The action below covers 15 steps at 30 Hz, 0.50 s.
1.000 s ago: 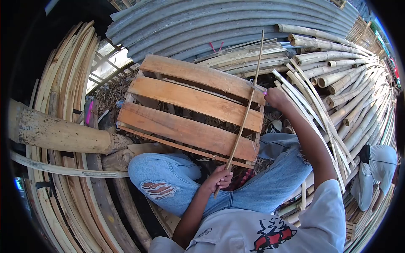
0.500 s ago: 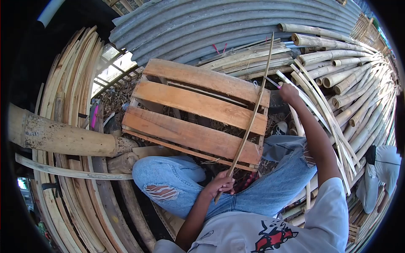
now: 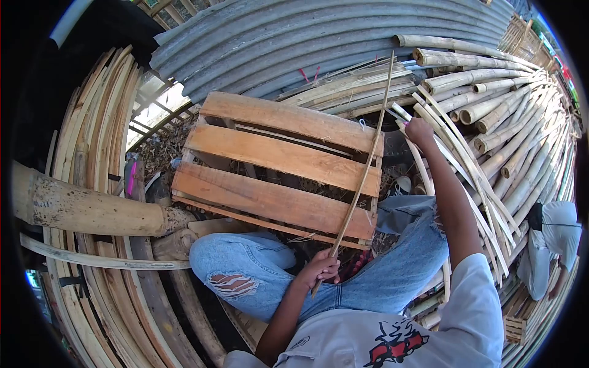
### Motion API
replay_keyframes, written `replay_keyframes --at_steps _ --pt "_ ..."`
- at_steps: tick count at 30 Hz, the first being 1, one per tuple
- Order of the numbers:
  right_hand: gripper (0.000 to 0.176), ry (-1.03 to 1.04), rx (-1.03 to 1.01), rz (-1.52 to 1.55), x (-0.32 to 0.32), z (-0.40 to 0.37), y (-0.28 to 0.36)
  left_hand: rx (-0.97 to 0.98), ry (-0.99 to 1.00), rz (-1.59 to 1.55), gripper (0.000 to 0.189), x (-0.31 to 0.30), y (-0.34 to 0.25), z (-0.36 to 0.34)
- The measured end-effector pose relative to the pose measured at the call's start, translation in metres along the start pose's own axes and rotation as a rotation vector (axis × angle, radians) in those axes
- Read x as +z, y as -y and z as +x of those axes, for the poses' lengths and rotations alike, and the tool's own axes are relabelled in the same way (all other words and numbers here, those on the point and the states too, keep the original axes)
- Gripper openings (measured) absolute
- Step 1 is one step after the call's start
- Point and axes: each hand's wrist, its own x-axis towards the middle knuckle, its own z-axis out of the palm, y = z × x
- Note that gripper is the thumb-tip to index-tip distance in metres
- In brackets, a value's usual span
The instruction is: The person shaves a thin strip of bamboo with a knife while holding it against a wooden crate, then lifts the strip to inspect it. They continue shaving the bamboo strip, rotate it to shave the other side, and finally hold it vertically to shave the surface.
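My left hand (image 3: pixel 320 268) is closed around the lower end of a long, thin bamboo strip (image 3: pixel 360 184), near my lap. The strip slants up and away across the right end of a slatted wooden crate (image 3: pixel 276 157). In my right hand (image 3: pixel 419 131), arm stretched forward, is a knife (image 3: pixel 394 114) with a bit of pink at its handle. Its blade reaches left to the upper part of the strip, overlapping it in this view. Most of the handle is hidden in my fist. My legs in torn jeans (image 3: pixel 245 270) are bent on either side of the strip.
Cut bamboo poles (image 3: pixel 472 113) are heaped at the right, with loose pale strips (image 3: pixel 469 165) beside my right arm. Corrugated sheets (image 3: pixel 294 49) lie beyond the crate. Long slats (image 3: pixel 92 141) and a thick bamboo pole (image 3: pixel 104 208) fill the left. Another person (image 3: pixel 555 236) bends at far right.
The view has shifted slightly. Both hands keep their grips on the strip and the knife, in nearly the same places. At far right, the other person's arm now hangs in view.
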Motion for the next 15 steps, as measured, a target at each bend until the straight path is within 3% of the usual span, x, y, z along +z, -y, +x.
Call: replay_keyframes --at_steps 2,4,7,9,13,15 --pt "0.036 0.029 -0.028 0.124 0.025 0.012 -0.005 0.003 0.0 -0.029 0.014 -0.001 0.001 0.001" --pt "0.04 -0.019 -0.345 0.114 0.074 0.045 -0.017 0.016 -0.014 -0.006 0.014 0.002 0.002 0.004" --pt "0.043 -0.199 -0.484 0.33 0.04 0.004 0.028 0.035 -0.029 0.019 0.013 0.004 0.003 0.01" --pt "0.043 0.062 -0.28 0.572 0.009 -0.023 0.053 0.038 -0.04 0.028 0.012 0.005 0.003 0.01" --pt "0.045 0.111 -0.148 0.61 0.013 -0.023 0.059 0.045 -0.038 0.044 0.011 0.009 0.003 0.005" --pt "0.044 0.263 0.017 0.865 0.009 -0.022 0.059 0.052 -0.043 0.061 0.012 0.011 0.003 0.001"
